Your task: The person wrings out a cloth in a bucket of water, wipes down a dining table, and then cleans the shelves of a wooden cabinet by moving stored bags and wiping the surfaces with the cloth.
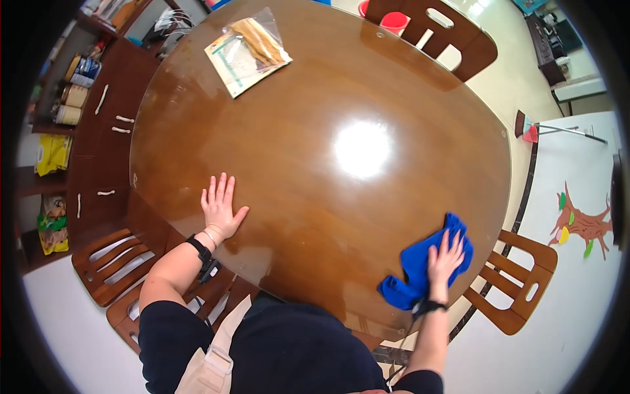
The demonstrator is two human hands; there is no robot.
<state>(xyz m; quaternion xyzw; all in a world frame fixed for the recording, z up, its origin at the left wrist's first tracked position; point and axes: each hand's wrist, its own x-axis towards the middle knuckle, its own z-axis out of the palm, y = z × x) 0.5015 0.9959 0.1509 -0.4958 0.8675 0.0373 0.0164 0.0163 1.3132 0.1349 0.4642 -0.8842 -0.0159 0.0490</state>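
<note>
My right hand [446, 260] lies flat on a blue cloth [415, 262], pressing it against the glass-topped wooden table [295, 197] near its right front edge. The cloth is crumpled, with one end bunched toward me. Fingers of that hand are stretched out over the fabric rather than wrapped round it. On the left side of the table, my left hand [222, 209] rests palm down with its fingers spread and holds nothing. Both wrists wear dark bands.
At the table's far left lie a booklet [232, 71] and a clear plastic bag [259, 41] with something tan inside. Wooden chairs stand at the far side [453, 33], right [515, 282] and left [111, 266]. A dark cabinet [108, 131] borders the left.
</note>
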